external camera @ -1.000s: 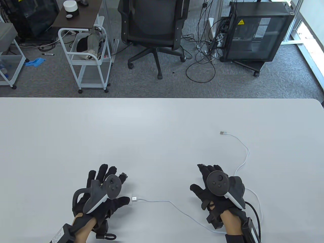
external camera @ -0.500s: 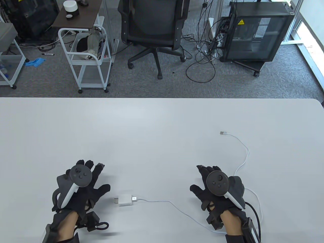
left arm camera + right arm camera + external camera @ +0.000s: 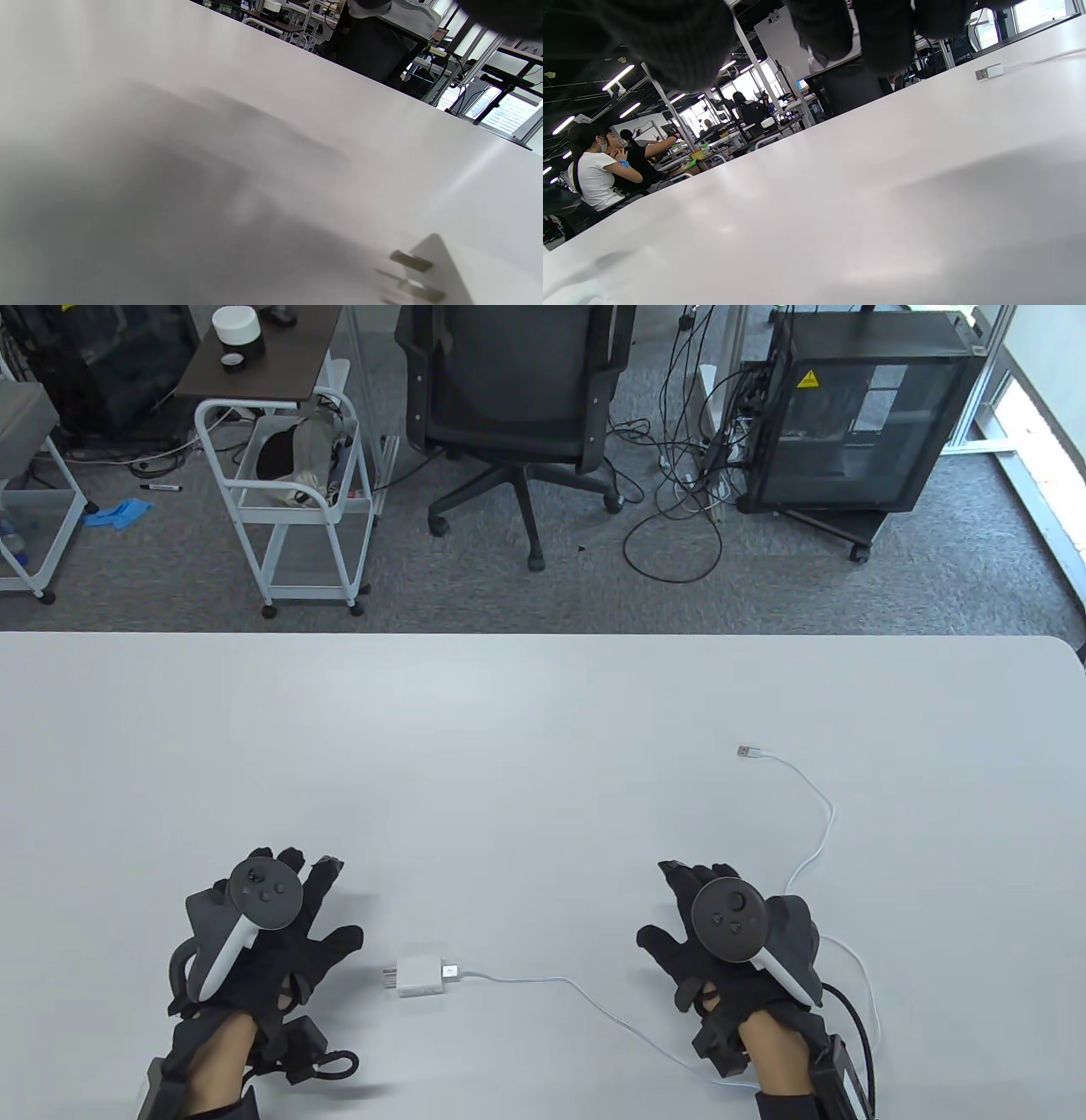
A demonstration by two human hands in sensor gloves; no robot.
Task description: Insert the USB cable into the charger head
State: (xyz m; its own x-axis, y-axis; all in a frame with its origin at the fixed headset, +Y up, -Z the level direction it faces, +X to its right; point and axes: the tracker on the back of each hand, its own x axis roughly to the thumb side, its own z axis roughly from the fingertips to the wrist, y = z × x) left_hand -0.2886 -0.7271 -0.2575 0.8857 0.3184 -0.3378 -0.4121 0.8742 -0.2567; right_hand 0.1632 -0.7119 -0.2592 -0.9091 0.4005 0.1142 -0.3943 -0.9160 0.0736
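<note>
We see the white charger head (image 3: 417, 976) lying flat on the white table (image 3: 526, 712), near the table's near edge and a little left of centre, with its metal prongs (image 3: 389, 977) pointing left. A plug of the white USB cable (image 3: 594, 1005) sits in its right end, where a short silver collar shows. From there the cable runs right along the table, passes under our right hand (image 3: 721, 946), loops round on that hand's right side and climbs toward the far side, ending in a free USB plug (image 3: 746, 751) that lies bare on the table, well apart from both hands.

Our left hand (image 3: 271, 933) rests palm down just to the left of the charger head, fingers spread and holding nothing; the thumb tip points toward the prongs but a strip of table shows between them. In the left wrist view the prongs (image 3: 410, 261) and a corner of the charger body stick in at the lower right, close to the camera and blurred.

Our right hand lies flat too, well to the right of the charger, fingers loosely spread and gripping nothing. In the right wrist view its dark fingertips (image 3: 884, 29) hang over the table, and the free plug (image 3: 988, 72) lies beyond them at the upper right.

Past the far edge stand a black office chair (image 3: 517, 390), a white wheeled cart (image 3: 288, 487) and a black computer case (image 3: 857, 415) amid loose floor cables
</note>
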